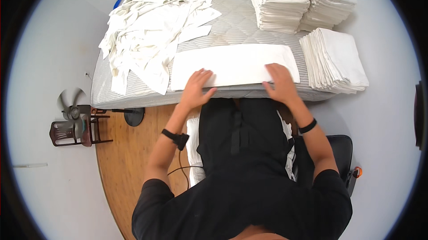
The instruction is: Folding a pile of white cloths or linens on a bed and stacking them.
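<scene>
A white cloth (240, 64), folded into a long flat strip, lies along the near edge of the mattress (236, 19). My left hand (196, 88) rests on the strip's near edge toward its left part, fingers stretched out. On the near edge toward the right end lies my right hand (281, 84), its fingers likewise extended and flat. Neither hand grips the cloth. Left of the strip, a loose heap of white cloths (147, 26) spreads over the mattress, and some of its corners reach close to the strip's left end.
Tall stacks of folded white cloths (281, 6) stand at the back right, with a shorter stack (336, 59) nearer me. A fan (73, 110) and a wooden chair (89, 131) are on the left. Beside my right arm is a black seat (341, 151). A cable (183, 168) hangs by my left arm.
</scene>
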### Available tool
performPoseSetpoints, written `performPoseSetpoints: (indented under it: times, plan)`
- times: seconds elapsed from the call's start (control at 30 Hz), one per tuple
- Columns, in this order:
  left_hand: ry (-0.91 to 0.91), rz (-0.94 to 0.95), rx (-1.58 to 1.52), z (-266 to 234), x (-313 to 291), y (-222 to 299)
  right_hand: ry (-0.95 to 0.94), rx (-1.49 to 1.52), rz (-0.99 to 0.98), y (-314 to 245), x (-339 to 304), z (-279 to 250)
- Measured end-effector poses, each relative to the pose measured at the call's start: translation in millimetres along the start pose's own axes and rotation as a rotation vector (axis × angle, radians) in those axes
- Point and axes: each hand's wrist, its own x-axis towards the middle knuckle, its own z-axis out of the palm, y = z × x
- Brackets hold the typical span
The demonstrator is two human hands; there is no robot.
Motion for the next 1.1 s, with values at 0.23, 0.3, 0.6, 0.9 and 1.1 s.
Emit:
performPoseSetpoints:
  times: [0.23, 0.3, 0.6, 0.9, 1.1]
  plan:
    - [0.031, 0.075, 0.095, 47, 41, 54, -0.025, 0.004, -0.083, -56, 26, 62]
    - [0.047, 0.073, 0.112, 47, 35, 56, -0.005, -0.008, -0.09, -50, 21, 64]
    - [0.156, -0.031, 0.287, 59, 27, 42, 0.13, -0.166, -0.022, -52, 18, 81]
    - [0.076, -0.257, 0.298, 6, -35, -53, 0.021, -0.26, 0.245, 67, -34, 34]
    - [0.189, -0.198, 0.055, -18, -40, -75, -0.028, -0.161, 0.294, 91, -54, -7]
